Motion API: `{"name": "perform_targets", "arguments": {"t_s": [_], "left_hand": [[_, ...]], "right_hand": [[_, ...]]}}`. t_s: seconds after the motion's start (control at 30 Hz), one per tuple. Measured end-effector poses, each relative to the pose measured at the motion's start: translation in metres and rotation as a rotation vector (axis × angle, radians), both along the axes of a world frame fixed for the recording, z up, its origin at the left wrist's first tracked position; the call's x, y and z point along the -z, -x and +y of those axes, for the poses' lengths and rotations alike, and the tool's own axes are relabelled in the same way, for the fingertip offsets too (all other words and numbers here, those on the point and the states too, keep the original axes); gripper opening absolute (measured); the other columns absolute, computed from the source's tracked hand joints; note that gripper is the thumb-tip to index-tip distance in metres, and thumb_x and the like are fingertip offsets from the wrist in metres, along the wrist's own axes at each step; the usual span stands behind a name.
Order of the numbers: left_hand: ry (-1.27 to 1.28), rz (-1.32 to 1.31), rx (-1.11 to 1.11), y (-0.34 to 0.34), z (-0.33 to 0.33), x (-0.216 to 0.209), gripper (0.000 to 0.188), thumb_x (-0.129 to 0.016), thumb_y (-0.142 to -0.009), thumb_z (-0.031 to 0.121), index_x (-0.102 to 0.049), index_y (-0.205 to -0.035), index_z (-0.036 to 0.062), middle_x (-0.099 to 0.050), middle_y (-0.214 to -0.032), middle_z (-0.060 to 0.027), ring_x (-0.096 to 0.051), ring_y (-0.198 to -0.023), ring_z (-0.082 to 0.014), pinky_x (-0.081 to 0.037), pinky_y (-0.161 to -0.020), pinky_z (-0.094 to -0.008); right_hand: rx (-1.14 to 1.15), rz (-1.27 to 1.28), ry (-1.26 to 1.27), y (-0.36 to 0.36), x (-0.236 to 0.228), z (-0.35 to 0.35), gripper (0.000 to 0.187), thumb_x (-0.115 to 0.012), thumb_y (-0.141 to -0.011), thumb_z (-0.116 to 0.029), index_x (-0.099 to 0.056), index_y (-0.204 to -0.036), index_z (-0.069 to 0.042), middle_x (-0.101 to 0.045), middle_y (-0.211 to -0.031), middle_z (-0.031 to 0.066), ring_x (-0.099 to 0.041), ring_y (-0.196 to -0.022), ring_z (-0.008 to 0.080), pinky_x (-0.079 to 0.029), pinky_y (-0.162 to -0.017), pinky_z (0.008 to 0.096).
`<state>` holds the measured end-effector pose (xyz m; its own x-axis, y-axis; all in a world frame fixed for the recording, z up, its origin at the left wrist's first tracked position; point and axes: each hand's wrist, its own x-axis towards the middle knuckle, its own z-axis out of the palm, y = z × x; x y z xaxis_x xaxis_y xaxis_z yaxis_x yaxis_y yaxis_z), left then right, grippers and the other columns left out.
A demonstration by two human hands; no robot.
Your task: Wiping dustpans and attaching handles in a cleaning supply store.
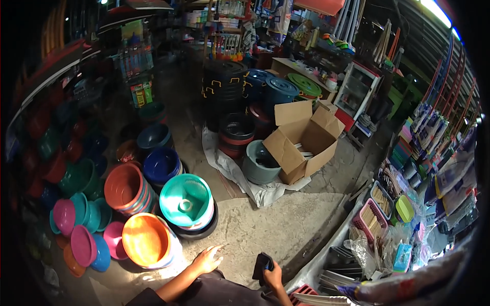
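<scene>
At the bottom centre, my left hand [208, 259] reaches out over the concrete floor, fingers stretched and nothing held. It is nearest to the orange basin [145, 239] on a sunlit stack and the turquoise basket-like tub [187, 201] behind it. To its right, my right hand [273, 275] is closed round a small black flat thing [260, 266], the size of a wallet or phone; its kind is not clear. It is held low over the floor, close to my body.
Stacked basins [125, 186] and bowls [83, 245] crowd the left. Ahead stand an open cardboard box [306, 145], a grey tub [259, 166] and lidded bins [280, 91]. Along the right are a pink basket [368, 222] and packaged goods; a glass-fronted cabinet [354, 94] stands farther back.
</scene>
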<state>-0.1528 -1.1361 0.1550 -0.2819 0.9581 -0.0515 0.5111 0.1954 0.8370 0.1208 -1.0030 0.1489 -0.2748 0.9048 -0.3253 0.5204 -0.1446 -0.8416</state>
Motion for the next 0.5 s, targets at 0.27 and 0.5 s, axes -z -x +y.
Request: {"name": "perform_targets", "arguments": {"t_s": [0.27,0.5], "left_hand": [[0.063,0.073,0.193,0.114,0.115,-0.025,0.050,-0.068,-0.084,0.027,-0.056,-0.127,0.0040,-0.062,-0.115,-0.0173,-0.061,-0.103,-0.0305,-0.049,-0.091,-0.0377],[0.117,0.015,0.344,0.113,0.248,-0.004,0.052,-0.068,-0.083,0.027,-0.056,-0.129,0.0056,-0.063,-0.113,-0.0169,-0.064,-0.095,-0.0271,-0.052,-0.086,-0.0375]], "right_hand": [[0.597,-0.166,0.013,-0.010,0.116,0.073,0.032,-0.060,-0.072,-0.010,-0.065,-0.100,0.003,-0.070,-0.091,0.0197,-0.067,-0.087,0.0308,-0.051,-0.082,0.0388],[1.072,-0.416,0.365,-0.058,0.155,0.040,0.032,-0.060,-0.076,-0.021,-0.067,-0.097,0.002,-0.070,-0.095,0.0210,-0.067,-0.092,0.0340,-0.050,-0.085,0.0410]]}}
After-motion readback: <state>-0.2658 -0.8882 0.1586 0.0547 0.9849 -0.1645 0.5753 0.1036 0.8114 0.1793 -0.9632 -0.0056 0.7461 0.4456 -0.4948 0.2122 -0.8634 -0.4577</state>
